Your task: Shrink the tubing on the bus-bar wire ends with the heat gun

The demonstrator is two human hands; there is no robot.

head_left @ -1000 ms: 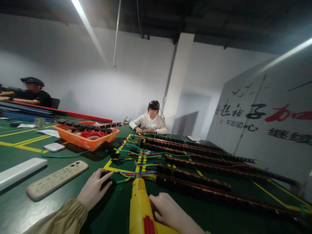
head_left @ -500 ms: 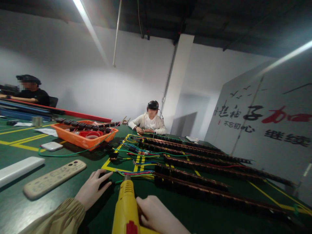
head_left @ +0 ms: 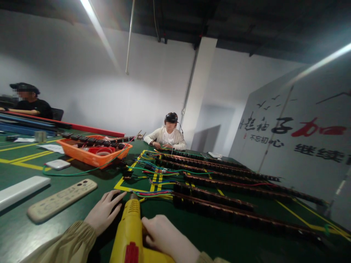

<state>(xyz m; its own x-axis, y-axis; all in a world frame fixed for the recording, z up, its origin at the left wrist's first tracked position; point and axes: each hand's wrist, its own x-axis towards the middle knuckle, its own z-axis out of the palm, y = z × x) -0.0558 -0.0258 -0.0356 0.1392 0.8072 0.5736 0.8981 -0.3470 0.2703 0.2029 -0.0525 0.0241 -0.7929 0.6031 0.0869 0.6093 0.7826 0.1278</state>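
Note:
My right hand [head_left: 167, 233] is wrapped around the handle of a yellow heat gun [head_left: 126, 226] with a red switch. Its metal nozzle points away from me, at the loose ends of a bundle of coloured wires [head_left: 155, 193]. Beside the nozzle, on its left, my left hand [head_left: 105, 210] hovers low over the table with fingers stretched out and apart, the fingertips close to the wire ends. I see nothing held in it. The wires run out of the nearest long dark strip with copper-coloured edges [head_left: 233, 217].
More long strips [head_left: 219, 179] with wires lie behind on the green table [head_left: 82, 248]. To the left are a beige remote control [head_left: 61, 201], a long white bar [head_left: 22, 191], a white square box [head_left: 58, 164] and an orange basket [head_left: 95, 159] of parts. Co-workers sit across [head_left: 167, 137] and far left [head_left: 33, 106].
The heat gun and my right hand have moved left, bringing the nozzle closer to my left fingertips and across the wire ends. My left hand has barely moved.

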